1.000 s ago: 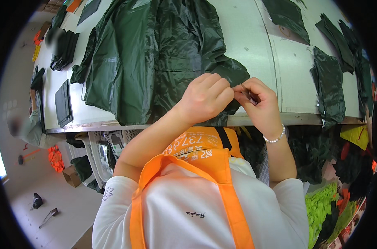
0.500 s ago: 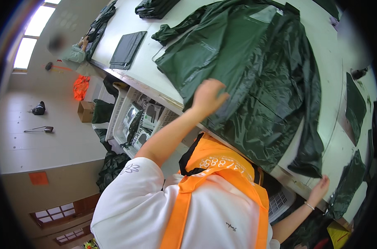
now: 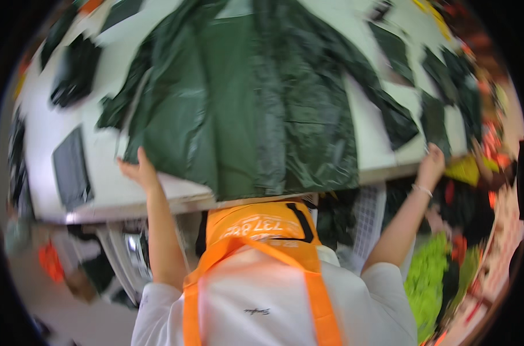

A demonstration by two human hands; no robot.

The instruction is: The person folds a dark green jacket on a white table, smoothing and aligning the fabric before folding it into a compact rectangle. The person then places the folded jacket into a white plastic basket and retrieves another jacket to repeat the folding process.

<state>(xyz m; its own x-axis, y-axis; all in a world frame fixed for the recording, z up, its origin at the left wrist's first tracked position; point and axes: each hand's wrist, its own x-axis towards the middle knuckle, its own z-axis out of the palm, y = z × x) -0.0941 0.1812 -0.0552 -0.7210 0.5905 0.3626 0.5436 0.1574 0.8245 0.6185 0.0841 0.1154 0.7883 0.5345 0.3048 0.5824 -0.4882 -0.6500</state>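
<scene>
A large dark green jacket (image 3: 256, 104) lies spread open on a white table (image 3: 109, 190), its hem hanging over the near edge. My left hand (image 3: 137, 170) is at the jacket's lower left hem and seems to grip the cloth there. Far out to the right, my right hand (image 3: 432, 164) rests at the table's edge, just past the tip of the jacket's right sleeve (image 3: 397, 124). It wears a bracelet, and motion blur hides its fingers. I wear an orange apron (image 3: 262, 230) over a white shirt.
Several dark green cut cloth pieces (image 3: 440, 109) lie on the table's right side and a dark flat piece (image 3: 72, 167) on its left. Bright green and orange fabric (image 3: 429, 277) is piled below the table at the right. The whole picture is blurred.
The view swung back square over the table. My left hand slid to the jacket's lower left hem. My right hand rose from below the table to its right edge.
</scene>
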